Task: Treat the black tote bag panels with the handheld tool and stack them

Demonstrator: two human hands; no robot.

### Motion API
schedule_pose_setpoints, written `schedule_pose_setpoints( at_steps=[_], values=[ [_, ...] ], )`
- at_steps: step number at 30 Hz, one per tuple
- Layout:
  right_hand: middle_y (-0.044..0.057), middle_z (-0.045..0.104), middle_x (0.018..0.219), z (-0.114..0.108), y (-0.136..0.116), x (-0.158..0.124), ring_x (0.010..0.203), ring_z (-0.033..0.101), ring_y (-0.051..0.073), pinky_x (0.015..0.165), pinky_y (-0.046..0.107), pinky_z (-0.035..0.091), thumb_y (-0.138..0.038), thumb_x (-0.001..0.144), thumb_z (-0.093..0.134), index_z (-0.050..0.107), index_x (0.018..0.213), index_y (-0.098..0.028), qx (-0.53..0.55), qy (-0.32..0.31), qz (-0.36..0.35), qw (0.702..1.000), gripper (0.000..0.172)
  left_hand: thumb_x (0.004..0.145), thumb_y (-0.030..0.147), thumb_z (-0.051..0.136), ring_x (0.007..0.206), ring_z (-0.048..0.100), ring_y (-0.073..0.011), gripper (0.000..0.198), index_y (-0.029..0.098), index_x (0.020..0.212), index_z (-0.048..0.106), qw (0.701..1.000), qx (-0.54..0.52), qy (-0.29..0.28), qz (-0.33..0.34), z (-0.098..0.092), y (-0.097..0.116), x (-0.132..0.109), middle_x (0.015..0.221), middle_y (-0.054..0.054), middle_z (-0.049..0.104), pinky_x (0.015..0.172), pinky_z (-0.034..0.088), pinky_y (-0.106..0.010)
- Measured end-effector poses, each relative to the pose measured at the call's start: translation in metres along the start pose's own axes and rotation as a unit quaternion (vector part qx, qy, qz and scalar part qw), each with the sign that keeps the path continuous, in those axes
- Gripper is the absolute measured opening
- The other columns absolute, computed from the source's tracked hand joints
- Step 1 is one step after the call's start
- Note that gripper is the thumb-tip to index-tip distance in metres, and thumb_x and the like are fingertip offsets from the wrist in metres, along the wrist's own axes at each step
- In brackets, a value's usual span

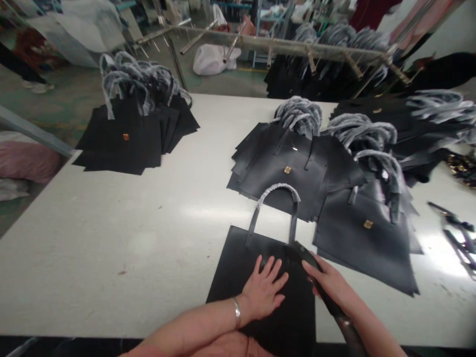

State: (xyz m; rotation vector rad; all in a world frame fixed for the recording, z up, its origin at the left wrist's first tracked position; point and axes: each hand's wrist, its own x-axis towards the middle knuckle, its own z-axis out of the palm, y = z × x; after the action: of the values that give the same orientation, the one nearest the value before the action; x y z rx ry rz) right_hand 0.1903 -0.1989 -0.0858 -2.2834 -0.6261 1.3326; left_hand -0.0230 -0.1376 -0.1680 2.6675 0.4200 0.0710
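This looks like a bag-making workshop. Piles of matching black bag panels (111, 148) with wrapped handles (300, 113) lie on a broad white table (92, 248), and a metal rack (286, 46) with pegs (311, 63) stands behind it.

The only view looks out from the person's head, facing forward and down across the tabletop (111, 233), which fills the middle of the frame. The left hand (262, 292) and right hand (329, 280) appear close, around the lower center; the metal rack (282, 44) and floor (238, 84) sit farther off, toward the top.
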Motion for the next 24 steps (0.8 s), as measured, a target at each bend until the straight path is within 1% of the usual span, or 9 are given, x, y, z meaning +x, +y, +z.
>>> schedule_pose_setpoints(
  at_steps=[2, 4, 7, 9, 12, 14, 18, 20, 24],
  values=[
    [-0.004, 0.06, 0.055, -0.001, -0.008, 0.004, 0.047, 0.061, 0.019, 0.048, 0.028, 0.049, -0.056, 0.083, 0.05, 0.042, 0.137, -0.022, -0.016, 0.047, -0.005, 0.999, 0.064, 0.096, 0.05, 0.037, 0.142, 0.011, -0.0317, 0.054, 0.025, 0.144, 0.034, 1.0, -0.008, 0.003, -0.003, 0.003, 0.003, 0.004, 0.156, -0.009, 0.013, 0.112, 0.009, -0.059],
    [-0.004, 0.06, 0.054, -0.004, -0.015, 0.001, 0.048, 0.062, 0.02, 0.051, 0.029, 0.049, -0.057, 0.082, 0.051, 0.04, 0.139, -0.022, -0.04, 0.069, -0.012, 0.997, 0.068, 0.097, 0.049, 0.036, 0.142, 0.01, -0.0311, 0.052, 0.025, 0.142, 0.036, 1.0, -0.02, 0.009, -0.013, 0.006, 0.008, 0.012, 0.156, -0.009, 0.013, 0.112, 0.01, -0.059],
    [-0.005, 0.059, 0.049, -0.005, -0.023, -0.012, 0.045, 0.061, 0.02, 0.049, 0.029, 0.047, -0.057, 0.082, 0.051, 0.042, 0.138, -0.021, -0.089, 0.03, -0.027, 0.995, 0.067, 0.097, 0.044, 0.039, 0.142, 0.008, -0.0298, 0.051, 0.019, 0.142, 0.037, 0.997, -0.053, 0.028, -0.054, 0.01, 0.017, 0.023, 0.155, -0.011, 0.015, 0.113, 0.011, -0.057],
    [-0.006, 0.056, 0.044, 0.002, -0.028, -0.021, 0.044, 0.061, 0.02, 0.047, 0.028, 0.046, -0.055, 0.084, 0.048, 0.041, 0.14, -0.021, -0.109, -0.013, -0.034, 0.993, 0.066, 0.094, 0.039, 0.044, 0.142, 0.011, -0.0278, 0.053, 0.014, 0.14, 0.037, 0.992, -0.089, 0.047, -0.072, 0.011, 0.016, 0.025, 0.153, -0.013, 0.02, 0.115, 0.016, -0.05],
    [-0.006, 0.056, 0.043, 0.023, -0.037, -0.026, 0.043, 0.06, 0.019, 0.045, 0.027, 0.046, -0.054, 0.087, 0.046, 0.038, 0.141, -0.021, -0.096, -0.06, -0.043, 0.993, 0.065, 0.091, 0.031, 0.051, 0.137, 0.027, -0.0238, 0.045, 0.013, 0.132, 0.046, 0.99, -0.127, 0.058, -0.016, 0.006, -0.005, 0.007, 0.144, -0.012, 0.039, 0.114, 0.023, -0.041],
    [-0.006, 0.058, 0.046, 0.039, -0.045, -0.022, 0.042, 0.06, 0.018, 0.045, 0.026, 0.047, -0.053, 0.087, 0.046, 0.038, 0.141, -0.021, -0.081, -0.084, -0.047, 0.992, 0.063, 0.093, 0.028, 0.049, 0.13, 0.037, -0.0221, 0.036, 0.015, 0.127, 0.05, 0.991, -0.114, 0.053, 0.039, 0.0, -0.03, -0.015, 0.135, -0.009, 0.05, 0.113, 0.023, -0.042],
    [-0.005, 0.06, 0.053, 0.065, -0.061, -0.005, 0.04, 0.059, 0.016, 0.04, 0.024, 0.045, -0.051, 0.087, 0.048, 0.039, 0.14, -0.023, -0.04, -0.12, -0.041, 0.991, 0.061, 0.098, 0.031, 0.041, 0.132, 0.035, -0.0246, 0.037, 0.015, 0.13, 0.048, 0.994, -0.042, 0.044, 0.093, -0.014, -0.069, -0.052, 0.137, -0.008, 0.049, 0.113, 0.018, -0.049],
    [-0.005, 0.058, 0.053, 0.072, -0.07, 0.006, 0.038, 0.058, 0.016, 0.037, 0.024, 0.044, -0.051, 0.086, 0.049, 0.042, 0.137, -0.023, -0.025, -0.123, -0.04, 0.991, 0.059, 0.099, 0.033, 0.039, 0.134, 0.032, -0.0255, 0.039, 0.016, 0.133, 0.046, 0.994, -0.015, 0.035, 0.105, -0.02, -0.075, -0.058, 0.141, -0.008, 0.045, 0.113, 0.016, -0.051],
    [-0.005, 0.057, 0.054, 0.073, -0.083, 0.016, 0.04, 0.058, 0.015, 0.041, 0.024, 0.046, -0.051, 0.087, 0.048, 0.043, 0.136, -0.023, -0.021, -0.104, -0.049, 0.993, 0.057, 0.098, 0.032, 0.038, 0.135, 0.032, -0.0263, 0.04, 0.019, 0.136, 0.044, 0.995, 0.009, 0.028, 0.095, -0.025, -0.071, -0.056, 0.143, -0.008, 0.043, 0.113, 0.017, -0.052]
  ],
)
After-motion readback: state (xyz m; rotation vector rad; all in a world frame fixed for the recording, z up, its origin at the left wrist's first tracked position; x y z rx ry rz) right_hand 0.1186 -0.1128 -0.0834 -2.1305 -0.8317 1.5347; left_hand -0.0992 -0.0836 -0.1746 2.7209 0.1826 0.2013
